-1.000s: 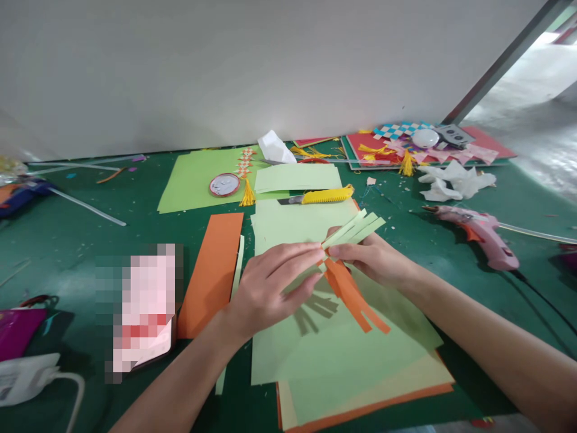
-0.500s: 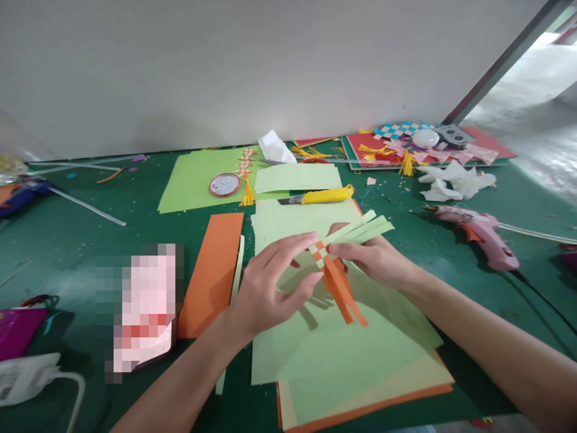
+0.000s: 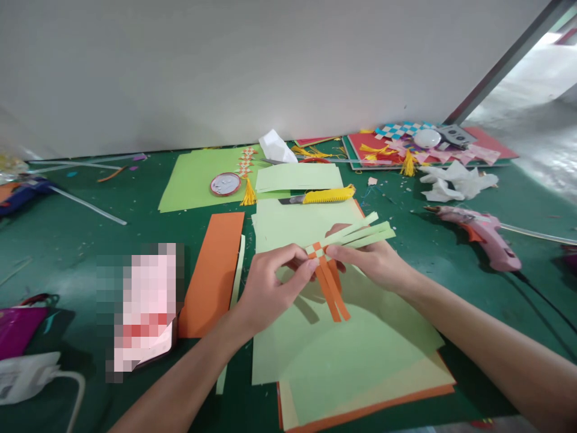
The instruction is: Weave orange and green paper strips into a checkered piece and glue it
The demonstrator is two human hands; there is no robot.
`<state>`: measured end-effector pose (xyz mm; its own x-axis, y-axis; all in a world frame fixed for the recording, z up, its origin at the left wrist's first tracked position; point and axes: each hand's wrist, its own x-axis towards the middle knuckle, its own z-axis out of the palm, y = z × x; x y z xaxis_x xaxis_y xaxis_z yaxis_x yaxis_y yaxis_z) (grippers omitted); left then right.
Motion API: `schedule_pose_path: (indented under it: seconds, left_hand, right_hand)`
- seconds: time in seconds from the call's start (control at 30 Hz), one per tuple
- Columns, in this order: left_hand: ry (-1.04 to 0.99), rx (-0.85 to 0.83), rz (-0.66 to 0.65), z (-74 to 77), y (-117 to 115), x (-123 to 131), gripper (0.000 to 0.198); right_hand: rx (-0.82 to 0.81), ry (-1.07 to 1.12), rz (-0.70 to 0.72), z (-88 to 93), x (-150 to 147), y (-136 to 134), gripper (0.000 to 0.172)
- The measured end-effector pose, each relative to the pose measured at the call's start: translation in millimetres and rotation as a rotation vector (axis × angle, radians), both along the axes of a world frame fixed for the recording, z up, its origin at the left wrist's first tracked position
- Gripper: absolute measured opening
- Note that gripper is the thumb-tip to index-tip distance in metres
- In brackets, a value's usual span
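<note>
Holding the woven paper piece [image 3: 319,253] over the pale green sheets [image 3: 351,361], pinched by left hand [image 3: 274,281] and right hand [image 3: 377,260], likely to keep the weave snug; hard to see the grip underneath tbh.

paper weave [image 3: 318,253] hangs above a sheet stack [image 3: 351,361], before a cutter [image 3: 329,195], left of a glue gun [image 3: 491,233].

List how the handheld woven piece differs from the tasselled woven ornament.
The woven piece is held up in the left hand and right hand; the woven ornament lies on light green paper. The woven piece has long loose strips; the woven ornament has a yellow tassel at its near end. Both show orange-and-pale checks.
</note>
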<state>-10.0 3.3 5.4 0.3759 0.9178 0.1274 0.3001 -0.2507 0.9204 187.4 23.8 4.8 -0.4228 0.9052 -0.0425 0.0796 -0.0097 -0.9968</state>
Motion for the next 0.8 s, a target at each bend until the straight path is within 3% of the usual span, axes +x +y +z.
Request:
schedule_pose_path:
  seconds: [0.33, 0.53, 0.8]
  left_hand:
    - [0.012, 0.039, 0.035, -2.7, -1.1, 0.3, 0.022]
    - [0.003, 0.031, 0.108, -2.5, -0.9, 0.1, 0.024]
    - [0.006, 0.054, 0.085, -1.8, 0.7, -0.1, 0.023]
  right_hand:
    - [-0.01, -0.067, -0.019, -0.3, 1.1, 0.1, 0.023]
    - [-0.118, -0.011, 0.048, -6.5, 0.3, -0.2, 0.026]
    - [-0.106, -0.107, 0.014, -8.3, 2.5, -0.9, 0.028]
